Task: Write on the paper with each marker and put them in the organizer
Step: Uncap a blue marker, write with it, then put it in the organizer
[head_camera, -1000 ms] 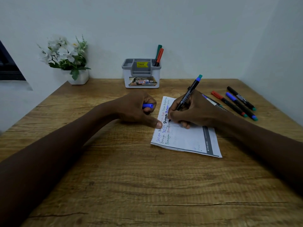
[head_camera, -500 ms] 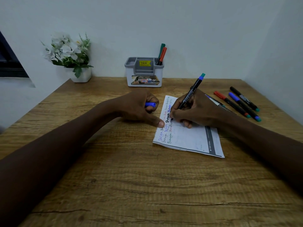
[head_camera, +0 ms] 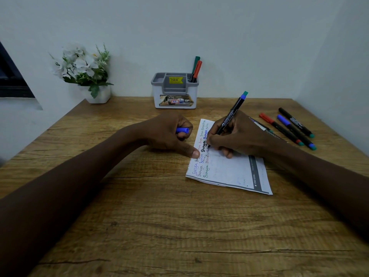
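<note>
Your right grip (head_camera: 237, 136) pinches the slim black marker (head_camera: 232, 112), its tip on the white, scribbled paper (head_camera: 229, 170) on the grainy wooden desk (head_camera: 159, 216), while your left grip (head_camera: 165, 132) curls round a blue cap (head_camera: 182, 130).

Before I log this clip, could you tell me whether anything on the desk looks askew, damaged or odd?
Only the paper: it lies skewed to the desk edge, its near edge apparently folded double. The left hand grips a blue cap, the right hand the marker. Nothing spilled.

We count seven markers (head_camera: 229, 116), one organizer (head_camera: 156, 95), one paper (head_camera: 229, 170), one blue cap (head_camera: 182, 130), one flower pot (head_camera: 100, 96).
</note>
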Demonstrator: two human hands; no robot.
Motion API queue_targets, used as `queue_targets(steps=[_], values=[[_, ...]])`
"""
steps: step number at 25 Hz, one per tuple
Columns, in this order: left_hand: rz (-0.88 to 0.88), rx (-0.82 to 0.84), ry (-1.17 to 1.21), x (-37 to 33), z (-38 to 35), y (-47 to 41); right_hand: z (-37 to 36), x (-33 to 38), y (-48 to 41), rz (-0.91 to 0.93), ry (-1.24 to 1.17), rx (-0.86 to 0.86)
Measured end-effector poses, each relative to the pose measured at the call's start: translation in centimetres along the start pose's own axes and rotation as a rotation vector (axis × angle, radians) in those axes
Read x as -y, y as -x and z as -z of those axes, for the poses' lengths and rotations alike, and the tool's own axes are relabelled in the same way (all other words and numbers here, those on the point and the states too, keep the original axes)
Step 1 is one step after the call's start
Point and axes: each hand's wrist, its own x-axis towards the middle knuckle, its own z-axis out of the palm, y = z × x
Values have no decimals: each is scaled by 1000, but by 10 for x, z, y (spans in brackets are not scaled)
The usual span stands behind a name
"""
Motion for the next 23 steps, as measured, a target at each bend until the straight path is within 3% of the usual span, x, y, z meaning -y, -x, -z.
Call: queue_targets(steps=[23], values=[[-7, 19, -30, -1, 2, 0, -1, -1, -3, -34, -39, -66]])
